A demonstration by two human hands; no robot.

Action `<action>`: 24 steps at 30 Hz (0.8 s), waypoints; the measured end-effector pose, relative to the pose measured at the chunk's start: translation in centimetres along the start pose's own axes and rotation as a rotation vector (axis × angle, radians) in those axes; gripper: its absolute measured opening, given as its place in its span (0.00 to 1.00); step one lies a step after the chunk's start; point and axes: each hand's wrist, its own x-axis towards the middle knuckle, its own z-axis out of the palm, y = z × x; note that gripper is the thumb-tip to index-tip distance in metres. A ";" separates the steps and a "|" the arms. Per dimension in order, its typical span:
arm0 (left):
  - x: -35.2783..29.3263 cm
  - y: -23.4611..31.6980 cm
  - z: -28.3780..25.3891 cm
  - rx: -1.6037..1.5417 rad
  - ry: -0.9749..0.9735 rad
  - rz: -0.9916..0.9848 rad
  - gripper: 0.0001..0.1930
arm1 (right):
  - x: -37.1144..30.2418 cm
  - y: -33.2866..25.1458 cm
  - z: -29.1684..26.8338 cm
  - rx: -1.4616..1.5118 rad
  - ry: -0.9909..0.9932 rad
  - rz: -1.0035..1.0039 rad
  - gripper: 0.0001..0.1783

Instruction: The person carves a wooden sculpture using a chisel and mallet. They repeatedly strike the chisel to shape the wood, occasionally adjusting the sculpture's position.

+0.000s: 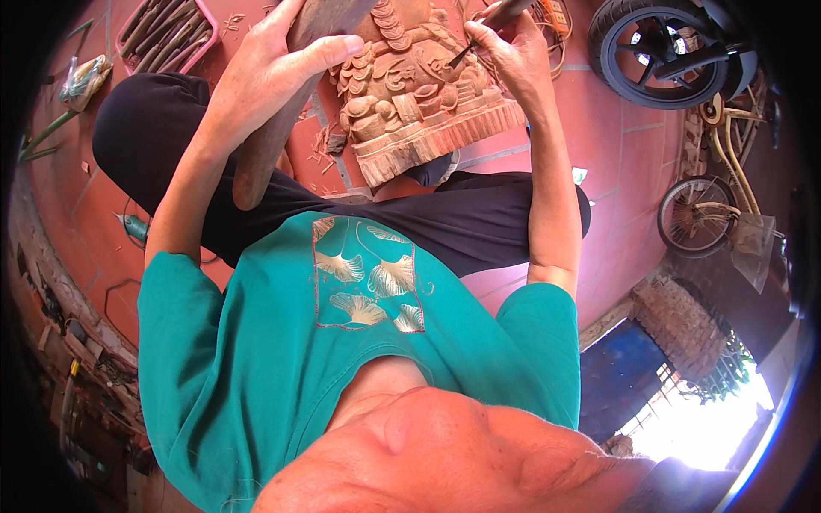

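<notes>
My left hand [274, 77] is wrapped round a long, dark wooden club [261, 162], its thumb lying across the wood. The club's rounded lower end hangs over my left leg. In my right hand [516, 53] is a carving chisel [505, 14], pinched low near its thin dark blade. The blade points down and left at a carved wooden relief [428, 111], over its raised figures; whether the tip touches cannot be made out. Rough, uncarved wood runs along the relief's near edge. The relief lies between my crossed legs, partly behind the club, and its far end is cut off.
A pink basket [208, 50] of chisels or similar handled tools stands at the far left. Wood chips [323, 147] litter the red tiled floor [629, 158]. At the right are a motorbike wheel [658, 53] and a bicycle wheel [697, 215]. A power strip [556, 17] with cables lies beyond my right hand.
</notes>
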 end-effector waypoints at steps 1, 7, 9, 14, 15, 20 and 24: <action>0.0 -0.1 0.1 0.004 0.007 0.007 0.29 | 0.0 0.0 0.0 0.021 -0.002 -0.011 0.10; -0.2 0.3 0.0 -0.027 -0.014 -0.037 0.28 | 0.1 0.0 0.3 0.052 -0.015 -0.010 0.10; -0.3 0.3 -0.1 -0.027 -0.014 -0.035 0.28 | 0.1 -0.2 0.5 0.049 -0.020 0.009 0.10; -0.3 -0.1 -0.2 0.016 0.013 0.037 0.28 | 0.2 -0.3 1.0 0.044 -0.027 0.012 0.11; -0.3 -0.2 -0.2 0.015 0.021 0.038 0.28 | 0.2 -0.3 1.0 0.034 -0.029 0.012 0.11; -0.5 -0.1 -0.7 -0.006 -0.017 -0.012 0.29 | 0.3 -0.5 1.0 0.064 -0.046 0.023 0.11; -0.1 1.5 -0.8 -0.129 -0.023 -0.032 0.27 | 0.2 -0.3 1.1 0.056 -0.026 0.034 0.11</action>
